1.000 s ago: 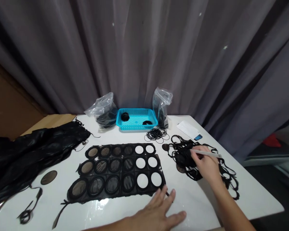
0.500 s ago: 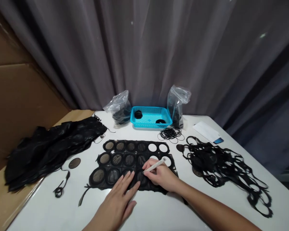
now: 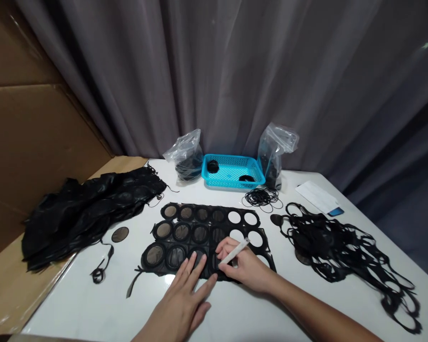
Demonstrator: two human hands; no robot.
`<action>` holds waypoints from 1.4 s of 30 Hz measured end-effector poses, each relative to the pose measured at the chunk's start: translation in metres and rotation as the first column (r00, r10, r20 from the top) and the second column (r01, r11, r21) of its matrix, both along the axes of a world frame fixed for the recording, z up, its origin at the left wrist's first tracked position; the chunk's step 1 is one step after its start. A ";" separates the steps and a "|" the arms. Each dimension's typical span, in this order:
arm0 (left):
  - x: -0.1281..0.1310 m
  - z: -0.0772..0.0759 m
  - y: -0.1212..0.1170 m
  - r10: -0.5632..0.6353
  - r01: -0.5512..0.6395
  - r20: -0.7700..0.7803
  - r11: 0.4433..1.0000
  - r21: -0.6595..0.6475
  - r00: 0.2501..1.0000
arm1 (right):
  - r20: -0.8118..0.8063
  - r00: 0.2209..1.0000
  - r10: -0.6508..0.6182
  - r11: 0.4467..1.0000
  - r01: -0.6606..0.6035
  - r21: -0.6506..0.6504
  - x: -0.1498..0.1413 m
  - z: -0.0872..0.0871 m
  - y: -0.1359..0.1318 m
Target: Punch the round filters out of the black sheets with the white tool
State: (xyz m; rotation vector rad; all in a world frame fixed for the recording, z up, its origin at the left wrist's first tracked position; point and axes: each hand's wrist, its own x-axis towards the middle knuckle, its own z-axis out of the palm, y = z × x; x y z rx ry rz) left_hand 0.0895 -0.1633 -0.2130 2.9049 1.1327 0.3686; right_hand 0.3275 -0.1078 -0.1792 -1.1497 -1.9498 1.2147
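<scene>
A black sheet with rows of ring-edged circles (image 3: 202, 233) lies flat on the white table. Most circles are filled with thin dark mesh; several at the right are cut through and show white. My left hand (image 3: 185, 297) is spread flat, its fingertips on the sheet's front edge. In my right hand (image 3: 244, 268) is a slim white pen-shaped tool (image 3: 236, 250), gripped like a pencil. Its lower end is at a filled circle in the front row, right of my left fingers; the exact tip is hard to make out. My right hand covers part of the sheet.
Behind the sheet stand a blue basket (image 3: 233, 184) and two clear bags of black material (image 3: 189, 164). Black cords (image 3: 262, 197) lie before the basket. Black cut-out scraps (image 3: 328, 242) spread right; a black sheet pile (image 3: 89, 209) and loose mesh disc (image 3: 120, 234) lie left.
The whole view has shifted, so the table's things appear farther right. My right hand keeps the tool, its lower end still at the front-row circle. My left hand stays flat on the sheet.
</scene>
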 end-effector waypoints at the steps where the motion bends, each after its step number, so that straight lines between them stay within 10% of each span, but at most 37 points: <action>1: 0.000 0.000 0.000 0.000 0.000 0.009 1.000 -0.005 1.000 | 0.001 1.000 0.001 1.000 -0.001 -0.006 0.000 0.001 0.000; 8: 0.000 0.006 0.002 0.017 -0.017 0.004 1.000 -0.023 1.000 | 0.081 0.996 0.025 0.998 -0.029 0.061 -0.001 0.004 -0.005; 13: -0.001 0.005 0.004 0.024 -0.024 0.003 0.999 -0.028 1.000 | 0.364 0.930 0.058 0.900 -0.207 0.385 -0.010 -0.007 -0.022; 17: -0.003 0.001 0.002 0.041 -0.041 -0.011 0.999 -0.024 0.999 | 0.441 0.867 -0.231 0.869 -0.020 0.494 0.011 -0.009 0.008; 21: -0.004 0.003 0.005 0.024 -0.024 -0.021 1.000 -0.018 0.999 | 0.288 0.889 -0.355 0.893 0.231 0.387 0.035 0.002 0.052; 30: 0.011 0.015 0.058 0.077 -0.077 -0.019 0.996 -0.054 0.997 | 0.162 0.986 -0.030 0.983 0.000 0.181 0.006 -0.001 0.054; 42: 0.010 0.006 0.056 0.096 -0.101 -0.067 0.992 -0.076 0.993 | 0.195 0.979 0.053 0.983 -0.085 0.162 0.006 0.003 0.060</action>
